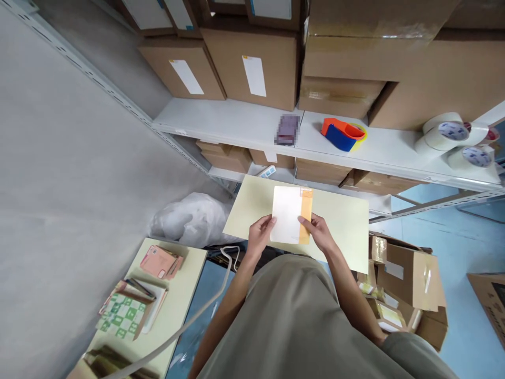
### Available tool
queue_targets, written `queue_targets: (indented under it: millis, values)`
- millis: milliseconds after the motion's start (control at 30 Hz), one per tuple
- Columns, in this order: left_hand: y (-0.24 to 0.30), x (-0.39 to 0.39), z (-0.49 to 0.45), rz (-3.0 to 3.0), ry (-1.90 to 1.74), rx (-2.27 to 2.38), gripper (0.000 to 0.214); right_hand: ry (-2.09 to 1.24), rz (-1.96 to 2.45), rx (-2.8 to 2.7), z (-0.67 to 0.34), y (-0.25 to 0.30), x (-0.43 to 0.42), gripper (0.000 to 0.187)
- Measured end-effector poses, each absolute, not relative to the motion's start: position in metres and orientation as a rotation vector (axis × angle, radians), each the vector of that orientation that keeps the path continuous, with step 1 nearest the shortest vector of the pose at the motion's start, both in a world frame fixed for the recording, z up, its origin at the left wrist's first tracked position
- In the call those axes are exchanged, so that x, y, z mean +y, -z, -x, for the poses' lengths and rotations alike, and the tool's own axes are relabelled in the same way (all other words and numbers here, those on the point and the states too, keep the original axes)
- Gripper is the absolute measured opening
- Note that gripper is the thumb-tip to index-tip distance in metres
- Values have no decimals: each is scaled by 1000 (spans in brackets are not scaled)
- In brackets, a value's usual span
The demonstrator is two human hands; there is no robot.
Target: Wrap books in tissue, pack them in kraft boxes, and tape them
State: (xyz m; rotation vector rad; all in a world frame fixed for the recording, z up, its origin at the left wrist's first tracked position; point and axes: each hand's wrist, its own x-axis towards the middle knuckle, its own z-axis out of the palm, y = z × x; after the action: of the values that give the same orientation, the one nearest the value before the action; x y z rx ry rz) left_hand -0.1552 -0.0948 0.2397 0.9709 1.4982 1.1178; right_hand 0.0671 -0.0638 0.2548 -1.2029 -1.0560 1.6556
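Between my two hands is a white booklet [286, 218] with an orange strip down its right side. My left hand [260, 232] pinches its left edge, thumb on the front. On the orange strip lies the thumb of my right hand [319, 231], whose other fingers go behind the booklet. I see it held over a pale yellow tabletop [343, 226]; whether it touches the top I cannot tell.
Ahead, a white shelf [244, 116] carries cardboard boxes [256, 68], a tape dispenser [342, 134] and tape rolls [444, 134]. At left, a side table [177, 263] bears pink notebooks [160, 262] and a green-checked item [122, 315]. Opened cartons [406, 279] lie right; a white bag [193, 216] sits left.
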Motion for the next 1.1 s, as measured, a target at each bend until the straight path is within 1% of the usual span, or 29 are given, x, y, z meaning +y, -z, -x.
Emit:
queue_targets:
  millis: [100,200,367,400,467,567,667,733,800,933,1000,1100]
  values:
    - [-247,-95,163,-913,-1115,1456,51,-1691,1166,-1063,-65,-256,-60,57]
    - [-251,-95,164,-904,-1163,1457,50,-1631,1182,-1113,-59,-251,-53,58]
    - [-251,-92,162,-908,-1280,1568,50,-1255,1428,-1214,-39,-240,-45,63]
    - [-251,-92,159,-925,-1286,1602,49,-1245,1436,-1233,-33,-239,-46,64]
    - [-250,-94,152,-1002,-1278,1641,44,-1342,1373,-1275,-22,-238,-52,64]
    - [-248,-102,135,-1201,-1220,1669,27,-1488,1256,-1351,-10,-237,-61,59]
    - [-242,-111,125,-1322,-1126,1675,18,-1438,1287,-1421,-10,-233,-63,59]
    - [-235,-112,130,-1277,-1075,1594,22,-1424,1315,-1408,-16,-228,-60,62]
    - [-225,-109,145,-1163,-1078,1559,35,-1486,1309,-1356,-23,-227,-57,63]
    - [-209,-99,190,-935,-1175,1741,56,-1699,1226,-1229,-34,-238,-52,60]
    - [-208,-96,207,-894,-1164,1667,61,-1779,1182,-1186,-37,-248,-51,56]
    - [-217,-94,218,-914,-1135,1506,57,-1834,1145,-1162,-41,-258,-48,54]
